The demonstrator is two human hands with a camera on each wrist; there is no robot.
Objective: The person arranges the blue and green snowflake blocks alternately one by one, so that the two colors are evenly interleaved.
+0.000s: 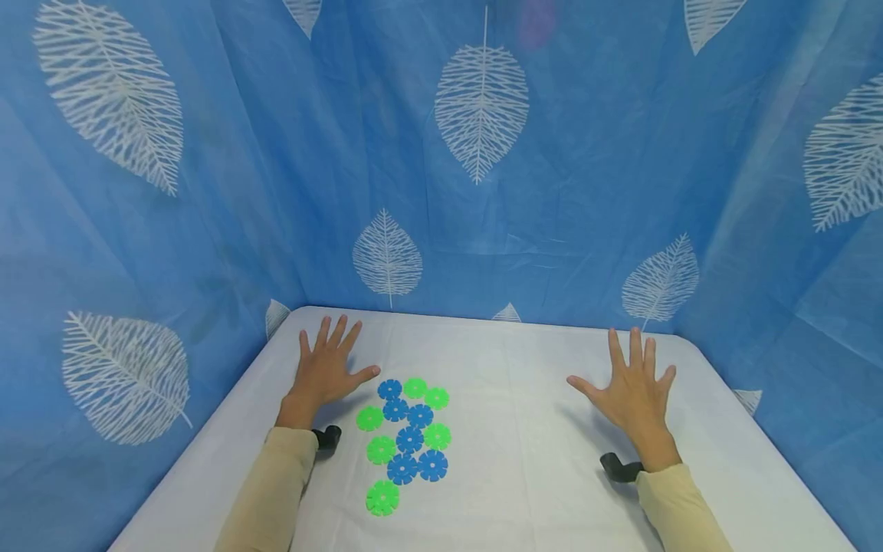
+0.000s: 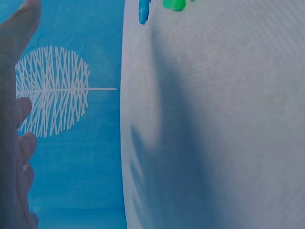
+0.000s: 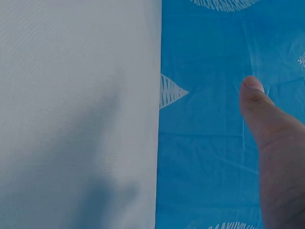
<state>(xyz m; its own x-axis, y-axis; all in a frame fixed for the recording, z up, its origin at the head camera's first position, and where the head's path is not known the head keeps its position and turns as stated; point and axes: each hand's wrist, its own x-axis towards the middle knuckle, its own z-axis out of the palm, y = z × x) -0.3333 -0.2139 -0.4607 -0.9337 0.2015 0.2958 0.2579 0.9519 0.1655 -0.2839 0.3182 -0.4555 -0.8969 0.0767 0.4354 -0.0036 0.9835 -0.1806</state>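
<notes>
Fingers spread and straight, my left hand [image 1: 324,372] hovers over the left part of the table, holding nothing. Just right of its thumb lies a loose group of flat, notched plastic discs. Several are blue, such as the blue disc [image 1: 410,440], and several are green, such as the green disc [image 1: 382,498]; some touch or overlap. My right hand [image 1: 629,392] is held above the right side with its fingers splayed, also holding nothing and far from the discs. In the left wrist view, bits of a blue disc [image 2: 144,10] and a green disc [image 2: 175,4] show at the top edge.
A white cloth covers the table [image 1: 510,475]. Behind and beside it hangs a blue curtain [image 1: 552,253] with white leaf prints, meeting the table's far edge. Black wrist-camera mounts [image 1: 328,438] sit at both wrists. Both hands cast shadows on the cloth.
</notes>
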